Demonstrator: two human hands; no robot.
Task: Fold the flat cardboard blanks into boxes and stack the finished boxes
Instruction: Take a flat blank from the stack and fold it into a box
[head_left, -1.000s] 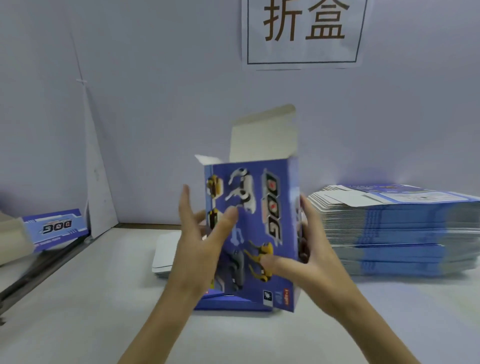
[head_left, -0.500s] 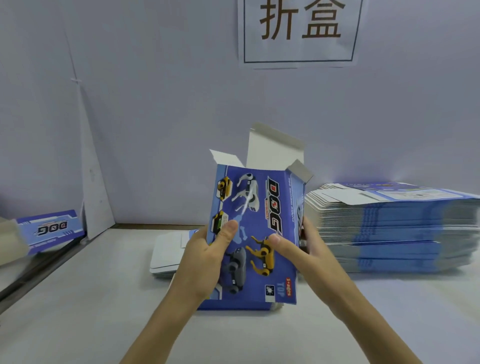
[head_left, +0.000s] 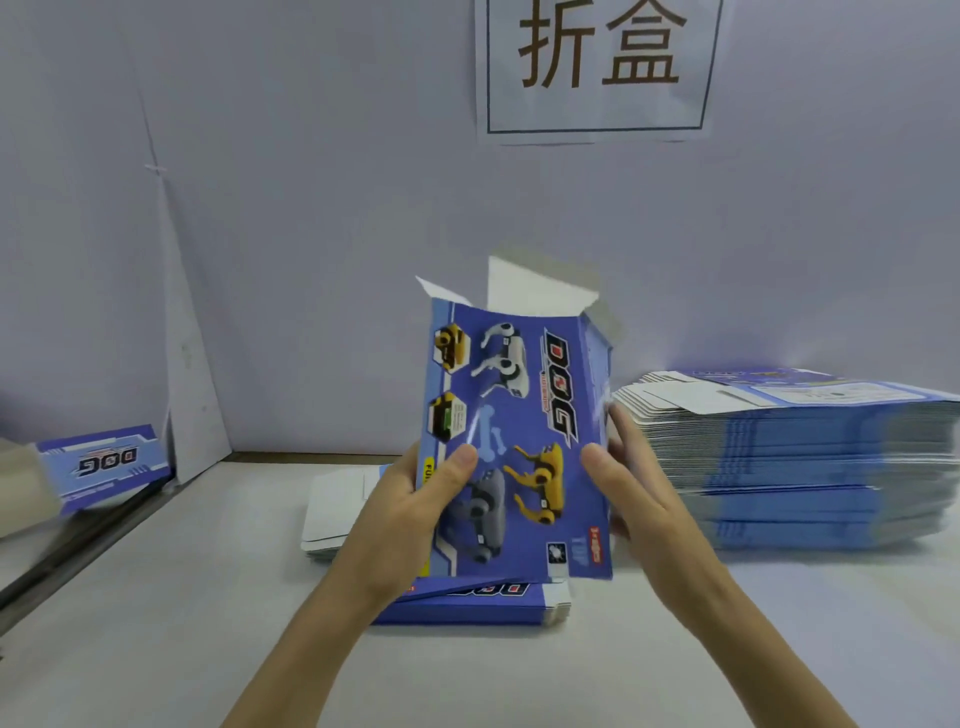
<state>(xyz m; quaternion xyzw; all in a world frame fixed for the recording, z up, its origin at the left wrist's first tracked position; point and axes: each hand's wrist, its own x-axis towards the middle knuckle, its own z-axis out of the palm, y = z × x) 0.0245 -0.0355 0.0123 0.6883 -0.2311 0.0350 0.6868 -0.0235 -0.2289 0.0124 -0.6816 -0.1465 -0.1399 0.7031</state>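
A blue cardboard box (head_left: 540, 415) printed with "DOG" and toy dogs stands upright in front of me, opened into a tube, its white top flaps (head_left: 535, 291) standing open. My left hand (head_left: 410, 514) grips its left edge, thumb on the front face. My right hand (head_left: 639, 493) holds the right edge, thumb on the front and fingers behind. Under the box lies a short pile of flat blue blanks (head_left: 483, 603). A tall stack of flat blanks (head_left: 810, 457) sits on the right.
A white table (head_left: 156, 649) carries everything, with a grey wall behind. A few white-side-up blanks (head_left: 332, 509) lie behind my left hand. A finished blue "DOG" box (head_left: 104, 467) rests at the far left. A paper sign (head_left: 597, 67) hangs on the wall.
The box has dropped lower and opened from a flatter shape into a squarer tube. Both thumbs have moved onto its front face and its top side flaps have spread apart.
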